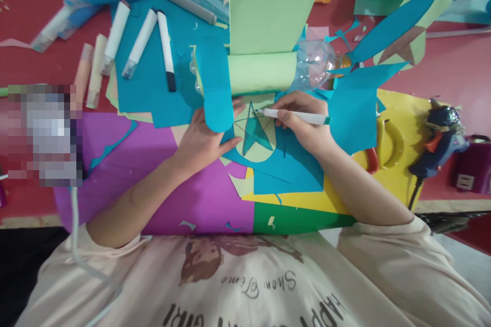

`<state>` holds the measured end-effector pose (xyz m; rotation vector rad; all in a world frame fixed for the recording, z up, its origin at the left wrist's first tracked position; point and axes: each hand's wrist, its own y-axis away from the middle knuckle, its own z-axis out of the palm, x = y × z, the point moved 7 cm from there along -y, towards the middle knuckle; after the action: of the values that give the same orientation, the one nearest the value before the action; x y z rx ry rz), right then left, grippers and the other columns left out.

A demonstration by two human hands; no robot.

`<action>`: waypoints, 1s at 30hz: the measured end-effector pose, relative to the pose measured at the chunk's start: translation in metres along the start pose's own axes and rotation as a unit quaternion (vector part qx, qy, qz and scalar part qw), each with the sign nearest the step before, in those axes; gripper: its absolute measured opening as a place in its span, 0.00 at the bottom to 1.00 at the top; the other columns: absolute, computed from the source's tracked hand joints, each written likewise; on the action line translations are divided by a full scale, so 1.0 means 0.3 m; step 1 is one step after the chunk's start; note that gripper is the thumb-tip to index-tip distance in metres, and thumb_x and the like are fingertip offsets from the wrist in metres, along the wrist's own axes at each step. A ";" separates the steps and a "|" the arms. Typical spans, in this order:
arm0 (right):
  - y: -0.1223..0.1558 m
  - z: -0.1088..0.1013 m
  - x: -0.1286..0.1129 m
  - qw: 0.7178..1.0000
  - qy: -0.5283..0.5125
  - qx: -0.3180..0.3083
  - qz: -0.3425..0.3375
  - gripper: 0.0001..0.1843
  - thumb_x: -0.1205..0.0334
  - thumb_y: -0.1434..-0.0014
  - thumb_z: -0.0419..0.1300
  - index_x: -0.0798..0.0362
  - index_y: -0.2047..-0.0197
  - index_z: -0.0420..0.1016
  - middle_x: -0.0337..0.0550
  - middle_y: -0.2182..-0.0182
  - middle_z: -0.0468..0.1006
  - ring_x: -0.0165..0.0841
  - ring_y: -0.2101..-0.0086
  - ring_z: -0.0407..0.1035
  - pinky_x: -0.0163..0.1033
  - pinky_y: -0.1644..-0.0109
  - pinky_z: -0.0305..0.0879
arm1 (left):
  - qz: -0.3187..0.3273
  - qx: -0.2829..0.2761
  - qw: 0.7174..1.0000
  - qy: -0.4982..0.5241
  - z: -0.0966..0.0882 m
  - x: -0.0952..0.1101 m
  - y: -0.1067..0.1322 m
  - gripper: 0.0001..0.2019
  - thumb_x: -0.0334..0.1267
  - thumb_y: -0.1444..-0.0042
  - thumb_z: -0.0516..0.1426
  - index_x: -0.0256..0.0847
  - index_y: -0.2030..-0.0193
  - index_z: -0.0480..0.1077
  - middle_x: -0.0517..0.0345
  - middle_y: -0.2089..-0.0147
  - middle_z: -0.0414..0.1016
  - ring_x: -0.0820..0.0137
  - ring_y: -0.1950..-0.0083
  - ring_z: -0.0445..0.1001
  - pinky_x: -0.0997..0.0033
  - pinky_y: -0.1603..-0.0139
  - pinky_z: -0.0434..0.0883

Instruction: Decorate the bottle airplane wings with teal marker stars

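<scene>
My right hand (307, 115) is closed round a white marker (297, 115) with a green end, its tip at a star (251, 133) on a light green paper wing (264, 150). The star is partly coloured green, with bare outlined points. My left hand (205, 138) lies flat, thumb and fingers apart, by the wing's left edge; a blue paper strip (218, 107) hides part of its fingers. Above both hands lies a clear plastic bottle (314, 64) wrapped in light green paper (264, 71), with another long wing (272, 5) and a blue paper propeller (395, 28) at its neck.
Several markers, among them a black-capped one (166, 51), lie at upper left on blue paper (138, 97). At right are yellow-handled scissors (391, 143) and a glue gun (435, 143). Blue scraps lie on a purple sheet (153, 143). A blurred-out device (49, 133) with a cable stands left.
</scene>
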<state>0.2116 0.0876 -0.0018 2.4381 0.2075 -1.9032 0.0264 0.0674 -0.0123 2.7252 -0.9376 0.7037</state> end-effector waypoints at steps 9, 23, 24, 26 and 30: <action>0.006 0.015 -0.004 1.000 0.022 -0.019 -0.010 0.15 0.46 0.41 0.62 0.49 0.63 0.77 0.39 0.71 0.80 0.32 0.73 0.74 0.37 0.73 0.69 | -0.014 -0.001 1.000 -0.006 0.005 -0.004 0.003 0.27 0.46 0.33 0.53 0.41 0.29 0.57 0.41 0.30 0.62 0.49 0.29 0.60 0.46 0.32 0.60; 0.006 0.027 -0.012 0.995 0.061 -0.081 -0.016 0.11 0.52 0.41 0.63 0.51 0.65 0.81 0.40 0.71 0.82 0.30 0.72 0.73 0.35 0.71 0.68 | -0.010 -0.009 1.000 0.007 0.001 0.000 -0.005 0.28 0.45 0.33 0.54 0.42 0.29 0.56 0.43 0.29 0.60 0.51 0.29 0.60 0.46 0.31 0.59; 0.006 0.024 -0.011 0.995 0.059 -0.074 -0.014 0.11 0.52 0.41 0.63 0.51 0.65 0.80 0.40 0.71 0.82 0.31 0.72 0.73 0.35 0.71 0.68 | -0.011 -0.010 1.000 0.006 0.001 0.000 -0.004 0.28 0.45 0.33 0.54 0.42 0.29 0.56 0.43 0.29 0.60 0.51 0.28 0.60 0.46 0.31 0.59; 0.006 0.020 -0.007 0.997 0.050 -0.058 -0.009 0.11 0.51 0.41 0.63 0.50 0.65 0.80 0.40 0.71 0.82 0.30 0.72 0.74 0.35 0.71 0.69 | -0.015 -0.010 1.000 0.005 0.001 -0.001 -0.004 0.28 0.44 0.33 0.54 0.42 0.29 0.56 0.44 0.29 0.60 0.51 0.28 0.59 0.47 0.31 0.60; 0.008 0.019 -0.001 0.998 0.045 -0.037 -0.012 0.10 0.52 0.40 0.63 0.49 0.64 0.79 0.39 0.71 0.81 0.30 0.72 0.74 0.35 0.72 0.69 | -0.012 -0.008 1.000 0.005 0.001 -0.001 -0.003 0.28 0.45 0.33 0.54 0.42 0.29 0.56 0.43 0.29 0.61 0.50 0.28 0.59 0.46 0.32 0.60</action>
<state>0.2065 0.0847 -0.0030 2.4852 0.3053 -1.7632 0.0268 0.0680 -0.0128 2.7120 -0.9022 0.7010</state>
